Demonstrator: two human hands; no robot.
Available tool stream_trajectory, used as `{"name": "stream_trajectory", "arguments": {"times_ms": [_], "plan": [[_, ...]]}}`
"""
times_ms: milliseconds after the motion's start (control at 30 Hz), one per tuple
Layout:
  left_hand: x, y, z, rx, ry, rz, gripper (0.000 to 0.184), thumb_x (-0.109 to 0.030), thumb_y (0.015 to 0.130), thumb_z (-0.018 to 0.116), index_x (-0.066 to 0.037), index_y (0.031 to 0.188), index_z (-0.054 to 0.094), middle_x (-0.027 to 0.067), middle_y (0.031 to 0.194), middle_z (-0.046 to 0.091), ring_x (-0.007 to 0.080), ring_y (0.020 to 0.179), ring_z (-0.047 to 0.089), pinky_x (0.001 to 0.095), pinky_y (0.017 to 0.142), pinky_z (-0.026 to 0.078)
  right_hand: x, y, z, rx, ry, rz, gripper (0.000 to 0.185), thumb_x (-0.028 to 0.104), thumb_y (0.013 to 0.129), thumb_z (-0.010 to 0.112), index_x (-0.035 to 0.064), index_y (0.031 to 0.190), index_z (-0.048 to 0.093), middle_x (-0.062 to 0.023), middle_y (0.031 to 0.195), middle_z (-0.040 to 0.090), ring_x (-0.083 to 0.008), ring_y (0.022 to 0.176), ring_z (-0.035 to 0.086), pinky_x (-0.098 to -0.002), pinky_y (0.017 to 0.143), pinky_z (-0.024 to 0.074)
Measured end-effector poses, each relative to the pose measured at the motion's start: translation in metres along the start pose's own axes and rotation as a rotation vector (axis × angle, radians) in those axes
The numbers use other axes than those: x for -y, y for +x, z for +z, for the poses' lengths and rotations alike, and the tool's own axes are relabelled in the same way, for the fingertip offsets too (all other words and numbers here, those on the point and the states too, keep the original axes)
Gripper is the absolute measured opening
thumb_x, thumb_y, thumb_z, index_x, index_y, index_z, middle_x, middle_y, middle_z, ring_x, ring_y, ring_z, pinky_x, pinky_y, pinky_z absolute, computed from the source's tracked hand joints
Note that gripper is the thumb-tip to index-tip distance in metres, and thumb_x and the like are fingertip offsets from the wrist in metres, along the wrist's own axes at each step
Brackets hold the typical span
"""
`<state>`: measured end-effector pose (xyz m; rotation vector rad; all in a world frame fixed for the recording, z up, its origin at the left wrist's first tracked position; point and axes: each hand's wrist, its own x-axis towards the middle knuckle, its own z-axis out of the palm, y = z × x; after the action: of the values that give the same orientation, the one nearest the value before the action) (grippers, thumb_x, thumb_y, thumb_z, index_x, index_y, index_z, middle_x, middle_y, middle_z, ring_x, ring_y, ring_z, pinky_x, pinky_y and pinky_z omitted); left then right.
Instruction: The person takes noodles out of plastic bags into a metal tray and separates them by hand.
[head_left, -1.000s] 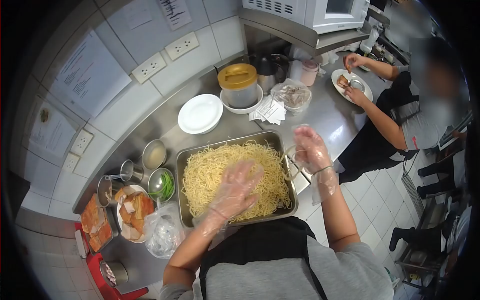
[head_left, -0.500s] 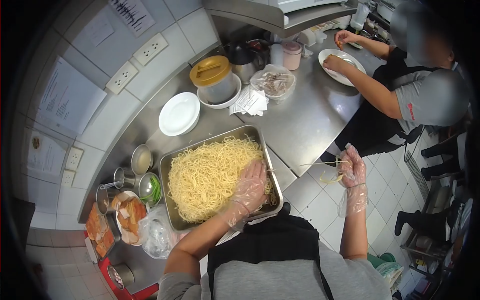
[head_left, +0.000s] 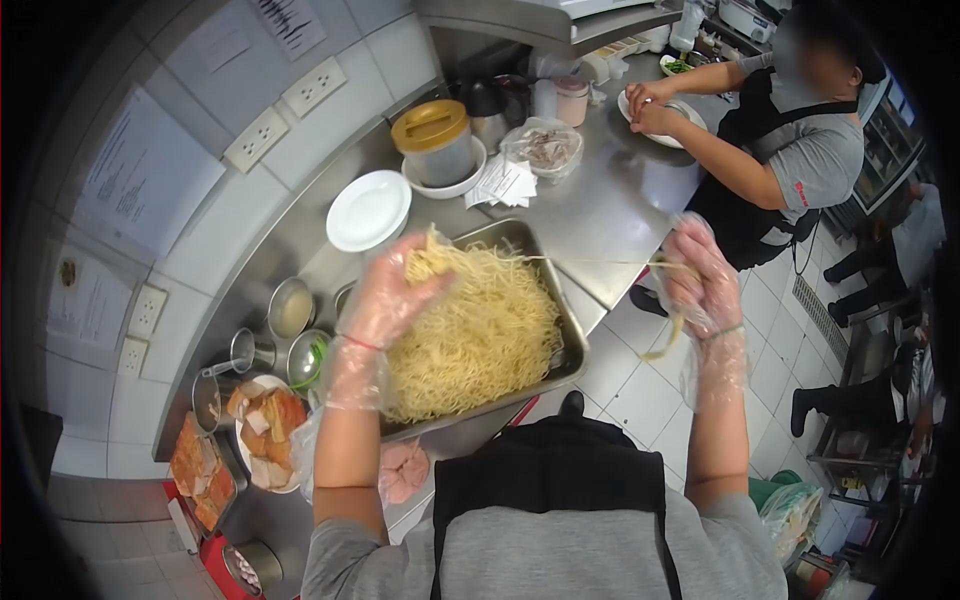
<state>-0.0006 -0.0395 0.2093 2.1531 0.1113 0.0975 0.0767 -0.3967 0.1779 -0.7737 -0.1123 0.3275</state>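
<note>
A deep metal tray (head_left: 574, 345) is heaped with pale yellow noodles (head_left: 490, 335). Over its left side, my left hand (head_left: 375, 300), in a clear plastic glove, is closed on a clump of noodles lifted from the heap. My right hand (head_left: 703, 280), gloved as well, is raised beyond the tray's right side, its fingers closed around a few noodle strands. One thin strand stretches leftward from it towards the heap, and another dangles beneath the palm above the floor.
White plates (head_left: 368, 210) and a yellow-lidded container (head_left: 432, 140) stand behind the tray. To the left are metal bowls (head_left: 290, 305) and a plate of browned meat pieces (head_left: 268, 430). A co-worker (head_left: 790, 150) handles a white plate at the right counter.
My left hand has left the tray's right side and moved left and up, now gripping noodles. My right hand has risen slightly. The co-worker's hands have come together.
</note>
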Motion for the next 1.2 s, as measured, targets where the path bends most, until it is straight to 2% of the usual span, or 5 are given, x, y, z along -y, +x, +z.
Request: {"name": "stream_trajectory", "arguments": {"times_ms": [167,267,767,967,1200], "plan": [[0.044,-0.031,-0.035,0.111,0.442,0.08,0.06,-0.016,0.075,0.075,-0.005,0.129,0.051,0.0155,0.116,0.061,0.0253,0.106,0.06,0.0357,0.094,0.046,-0.049,0.005,0.105,0.335,-0.745,0.351,0.021,0.014,0.096,0.047,0.0065,0.114,0.056,-0.0057,0.086,0.058,-0.0204,0.077,0.063,-0.0318,0.055,0.0499],[0.06,-0.053,-0.016,0.159,0.436,0.347,0.065,-0.021,0.075,0.073,-0.012,0.134,0.049,0.0146,0.133,0.051,0.0316,0.127,0.046,0.0446,0.106,0.036,-0.076,0.003,0.113,0.532,-1.704,-0.03,0.026,0.0,0.09,0.043,0.0042,0.109,0.059,-0.0118,0.094,0.063,-0.0238,0.086,0.066,-0.0306,0.061,0.0554],[0.121,-0.044,0.078,0.057,0.841,0.606,0.021,-0.024,0.081,0.072,-0.013,0.099,0.069,0.008,0.118,0.059,0.0309,0.12,0.05,0.0604,0.108,0.027,-0.058,-0.097,-0.058,-0.11,-1.646,-0.543,0.028,-0.009,0.067,0.059,0.0001,0.092,0.065,-0.0138,0.093,0.066,-0.0267,0.081,0.065,-0.0354,0.069,0.0541],[0.139,-0.037,0.076,0.036,0.66,0.712,0.016,-0.025,0.092,0.062,-0.01,0.099,0.064,0.0094,0.11,0.062,0.0298,0.109,0.055,0.0467,0.095,0.038,-0.145,-0.249,-0.247,-0.293,-1.925,0.601,0.014,0.009,0.073,0.062,0.0046,0.081,0.072,-0.0173,0.08,0.07,-0.0333,0.076,0.068,-0.0449,0.07,0.0531],[0.09,-0.039,0.099,0.116,0.473,0.477,0.028,-0.028,0.094,0.057,-0.001,0.099,0.062,0.0147,0.106,0.06,0.0297,0.1,0.055,0.0396,0.088,0.042,-0.048,-0.509,-0.414,-0.987,-1.792,0.878,0.016,0.016,0.076,0.061,0.0046,0.078,0.072,-0.0172,0.083,0.07,-0.0343,0.076,0.067,-0.0452,0.072,0.0535]]}}
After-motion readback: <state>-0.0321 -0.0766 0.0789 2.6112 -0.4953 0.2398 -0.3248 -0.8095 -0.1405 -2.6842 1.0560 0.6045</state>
